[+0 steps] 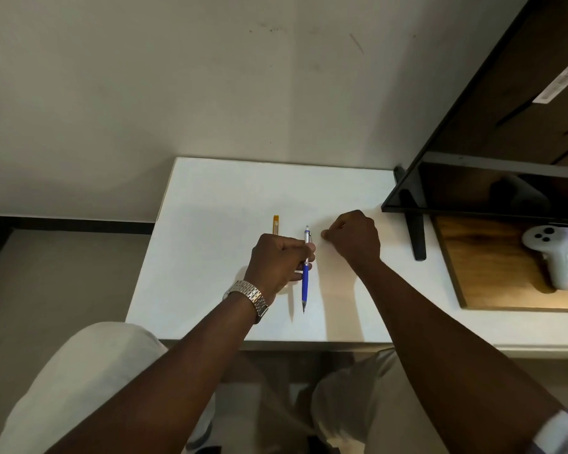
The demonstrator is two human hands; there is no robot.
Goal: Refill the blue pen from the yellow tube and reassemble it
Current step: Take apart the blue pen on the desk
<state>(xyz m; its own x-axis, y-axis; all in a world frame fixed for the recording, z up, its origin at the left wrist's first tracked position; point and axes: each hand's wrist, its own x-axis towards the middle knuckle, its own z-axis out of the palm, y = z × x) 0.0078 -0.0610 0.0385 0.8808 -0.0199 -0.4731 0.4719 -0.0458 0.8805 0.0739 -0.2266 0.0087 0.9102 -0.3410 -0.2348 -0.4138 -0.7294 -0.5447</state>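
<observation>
My left hand [277,260], with a metal watch on its wrist, grips the blue pen [305,280] near its middle. The pen has a silver upper half and a blue grip, with its tip pointing toward me, and it is held just above the white table [210,257]. The yellow tube [276,225] lies flat on the table just beyond my left hand, partly hidden by it. My right hand [354,239] rests on the table to the right of the pen, fingers curled and pinched together; whether something small sits between the fingertips cannot be told.
A dark monitor [473,191] on a black stand [415,237] stands at the right. Beside it lies a wooden board [479,257] with a white controller [548,253] on it. The wall runs close behind the table.
</observation>
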